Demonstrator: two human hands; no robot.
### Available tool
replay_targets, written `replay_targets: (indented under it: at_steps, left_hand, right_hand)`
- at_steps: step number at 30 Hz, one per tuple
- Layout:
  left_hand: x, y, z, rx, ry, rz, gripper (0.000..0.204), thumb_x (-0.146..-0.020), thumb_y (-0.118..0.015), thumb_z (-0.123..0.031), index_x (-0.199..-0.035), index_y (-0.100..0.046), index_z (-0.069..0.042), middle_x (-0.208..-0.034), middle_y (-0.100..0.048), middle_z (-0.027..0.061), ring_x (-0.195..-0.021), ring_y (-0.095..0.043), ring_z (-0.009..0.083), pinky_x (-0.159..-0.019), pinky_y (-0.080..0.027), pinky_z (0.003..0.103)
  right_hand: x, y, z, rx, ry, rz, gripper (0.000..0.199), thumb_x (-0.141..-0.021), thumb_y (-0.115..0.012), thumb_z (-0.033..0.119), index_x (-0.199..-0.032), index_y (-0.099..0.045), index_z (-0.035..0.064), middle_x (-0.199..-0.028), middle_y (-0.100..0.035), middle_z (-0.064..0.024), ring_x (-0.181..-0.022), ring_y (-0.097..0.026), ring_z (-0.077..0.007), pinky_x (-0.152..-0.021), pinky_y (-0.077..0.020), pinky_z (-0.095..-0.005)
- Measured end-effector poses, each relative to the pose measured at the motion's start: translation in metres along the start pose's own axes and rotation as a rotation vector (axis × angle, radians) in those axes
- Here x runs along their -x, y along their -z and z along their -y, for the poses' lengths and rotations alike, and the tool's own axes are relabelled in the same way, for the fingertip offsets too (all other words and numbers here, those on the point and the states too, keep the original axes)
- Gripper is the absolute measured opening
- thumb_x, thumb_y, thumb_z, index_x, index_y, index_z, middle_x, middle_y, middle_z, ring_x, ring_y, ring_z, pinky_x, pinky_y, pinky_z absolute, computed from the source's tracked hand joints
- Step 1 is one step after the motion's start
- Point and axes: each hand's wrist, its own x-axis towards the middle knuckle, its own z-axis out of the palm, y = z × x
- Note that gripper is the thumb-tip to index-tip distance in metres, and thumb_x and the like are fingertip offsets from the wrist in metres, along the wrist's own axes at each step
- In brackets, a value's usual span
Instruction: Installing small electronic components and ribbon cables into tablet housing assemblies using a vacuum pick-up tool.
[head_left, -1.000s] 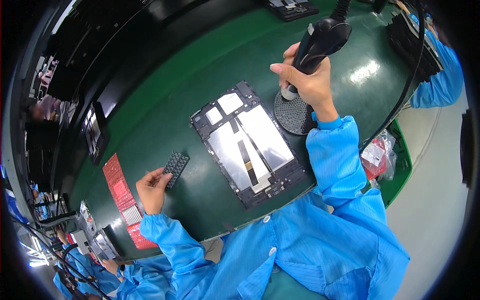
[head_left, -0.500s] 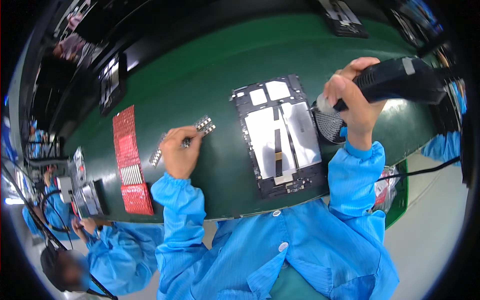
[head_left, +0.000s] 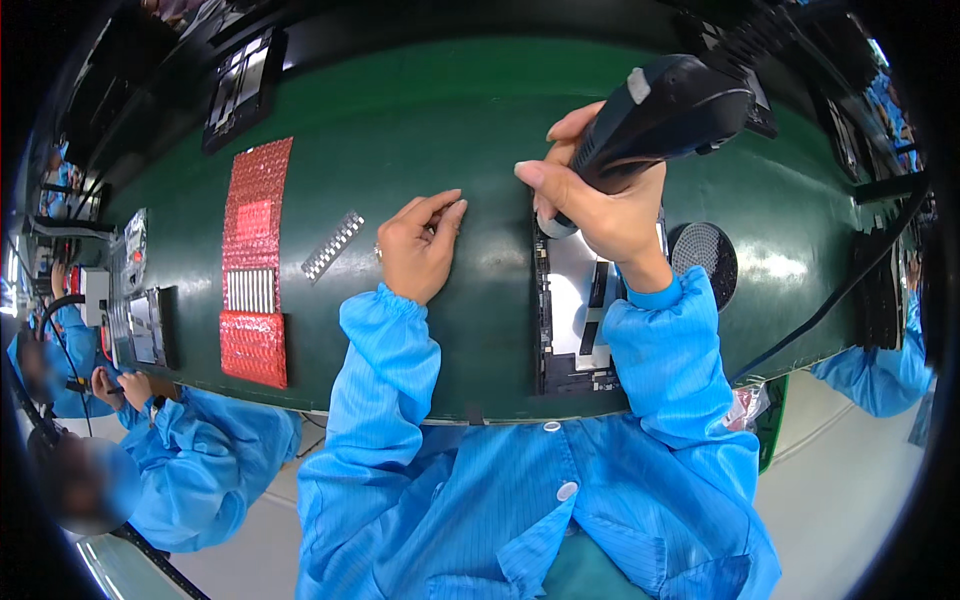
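A: What is the right hand (head_left: 600,215) doing?

B: It is wrapped tight around a black power tool (head_left: 665,110). The tip points down at the open tablet (head_left: 575,300), right under the hand.

A: And the left hand (head_left: 415,250)?

B: It lies on the green table (head_left: 430,120), fingers loosely curled. I cannot tell if it holds anything small. A little grey strip (head_left: 333,245) lies just to its left, not touching.

A: What else is near?

B: A round black mesh disc (head_left: 705,262) sits just right of the right wrist. A red bubble sheet (head_left: 255,255) is farther left, past the strip.
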Motion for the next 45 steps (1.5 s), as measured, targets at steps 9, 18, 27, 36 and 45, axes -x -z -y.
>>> replay_targets:
  at_steps: [9, 18, 27, 36, 45]
  left_hand:
    - [-0.001, 0.002, 0.001, 0.040, 0.035, -0.040, 0.015, -0.086, -0.063, -0.008, -0.097, -0.066, 0.002, -0.075, -0.062, 0.0033, -0.065, -0.059, 0.0081, -0.055, -0.045, 0.020]
    - [0.008, 0.006, -0.003, 0.400, 0.137, -0.135, 0.017, -0.089, -0.060, -0.007, -0.101, -0.061, 0.004, -0.089, -0.066, 0.0095, -0.071, -0.063, 0.0111, -0.060, -0.050, 0.021]
    - [0.001, 0.002, 0.003, 0.342, -0.004, -0.082, 0.016, -0.090, -0.051, 0.003, -0.100, -0.062, 0.003, -0.089, -0.065, 0.0098, -0.078, -0.064, 0.0140, -0.068, -0.052, 0.022]
    - [0.060, 0.001, -0.043, -0.165, -0.646, 0.153, 0.041, -0.066, -0.072, -0.013, -0.104, -0.061, 0.000, -0.107, -0.060, 0.0190, -0.101, -0.058, 0.0365, -0.088, -0.047, 0.046]
    - [0.098, -0.043, -0.050, -0.270, -0.797, 0.460, 0.052, -0.070, -0.073, -0.025, -0.111, -0.056, 0.002, -0.121, -0.054, 0.0160, -0.122, -0.047, 0.0298, -0.102, -0.033, 0.050]
  right_hand:
    - [0.000, -0.005, -0.002, -0.023, -0.031, 0.010, 0.031, -0.072, -0.069, -0.010, -0.094, -0.050, -0.0010, -0.060, -0.058, -0.0074, -0.049, -0.056, -0.0125, -0.047, -0.0471, -0.0245]
    - [0.019, -0.011, 0.002, 0.010, -0.085, 0.020, 0.032, -0.073, -0.069, -0.009, -0.094, -0.048, 0.0019, -0.065, -0.057, -0.0066, -0.053, -0.057, -0.0112, -0.049, -0.0474, -0.0232]
    - [0.011, -0.006, 0.004, 0.010, -0.027, 0.019, 0.034, -0.073, -0.067, -0.011, -0.098, -0.048, 0.0014, -0.065, -0.057, -0.0065, -0.053, -0.057, -0.0117, -0.049, -0.0463, -0.0233]
    - [0.024, 0.062, 0.017, -0.147, 0.178, -0.127, 0.037, -0.082, -0.068, 0.013, -0.111, -0.048, 0.0026, -0.065, -0.055, -0.0051, -0.056, -0.054, -0.0148, -0.052, -0.0451, -0.0284]
    - [0.067, 0.119, 0.030, -0.166, 0.136, -0.128, 0.071, -0.083, -0.055, 0.059, -0.120, -0.035, 0.0004, -0.072, -0.048, -0.0063, -0.057, -0.047, -0.0159, -0.054, -0.0413, -0.0301]
